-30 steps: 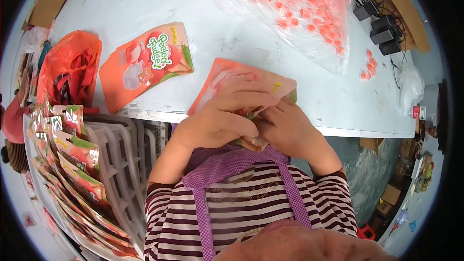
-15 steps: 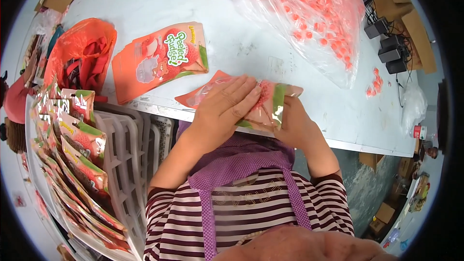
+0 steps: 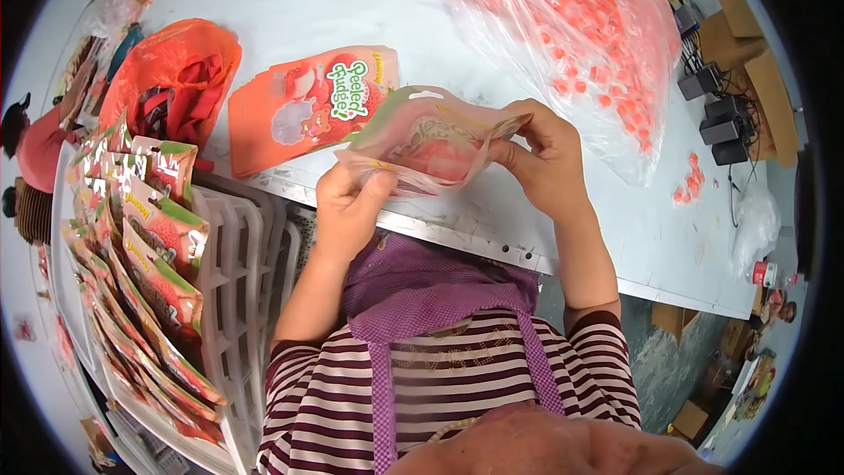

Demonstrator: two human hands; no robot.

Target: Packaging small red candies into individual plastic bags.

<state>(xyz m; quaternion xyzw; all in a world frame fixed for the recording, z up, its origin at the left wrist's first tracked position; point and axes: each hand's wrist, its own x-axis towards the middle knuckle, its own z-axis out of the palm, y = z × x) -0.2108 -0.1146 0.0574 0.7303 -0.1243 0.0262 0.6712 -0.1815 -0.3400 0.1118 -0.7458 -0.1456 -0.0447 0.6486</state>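
Note:
A pink candy pouch (image 3: 422, 163) is held in front of me above the table edge, its mouth spread and facing up. My left hand (image 3: 352, 215) pinches its near left corner between thumb and fingers. The opposite corner, on the right, is gripped by my right hand (image 3: 549, 158). Inside the pouch I make out something pale and pinkish, too blurred to name. Just behind it lies a stack of flat printed pouches (image 3: 294, 114). Farther back on the right rests a big clear plastic bag (image 3: 607, 44) full of small red-and-white wrapped candies.
At my left, a white crate (image 3: 224, 299) holds rows of upright candy pouches (image 3: 163, 237). An orange plastic bag (image 3: 211, 44) with red cloth sits at the table's left. On the right are loose candies (image 3: 688, 180), black power adapters (image 3: 725, 127) and a cardboard box (image 3: 765, 79).
The pouch was lying flat on the table under my left palm. Now it is lifted and its mouth is spread, with my hands apart at its two corners.

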